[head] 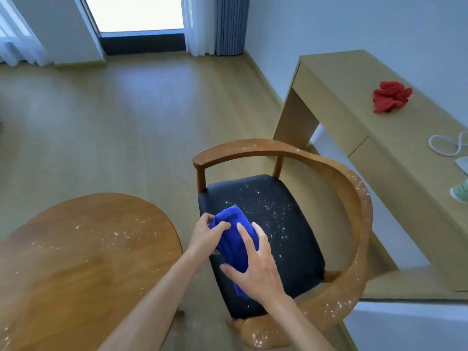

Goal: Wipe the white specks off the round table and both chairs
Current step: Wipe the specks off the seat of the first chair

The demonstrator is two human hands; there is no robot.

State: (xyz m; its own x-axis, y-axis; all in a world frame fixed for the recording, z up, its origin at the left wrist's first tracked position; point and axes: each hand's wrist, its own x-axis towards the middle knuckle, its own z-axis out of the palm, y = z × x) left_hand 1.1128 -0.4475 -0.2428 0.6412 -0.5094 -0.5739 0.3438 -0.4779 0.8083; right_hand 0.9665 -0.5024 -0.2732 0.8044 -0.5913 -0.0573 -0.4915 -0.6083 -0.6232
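Underfoot, a pale wood floor runs to a bright glass door on the far wall, with white sheers and a grey-blue curtain beside it. Near left, the round tabletop of brown wood carries scattered white specks, thickest toward its far right part. Just right of it stands a chair with a curved wooden back and arm rail and a black seat; specks dot the middle and far part of the seat and lie thickly along the rail, most of all at its near end. A folded blue cloth rests on the left part of the seat. The left hand pinches the cloth's far left edge with curled fingers, while the right hand lies over its right side, fingers spread and pressing down. Both forearms reach in from the near edge, the left crossing the gap between tabletop and chair. To the right, a light wooden desk along the wall holds a crumpled red cloth, with a white cord nearer along it.
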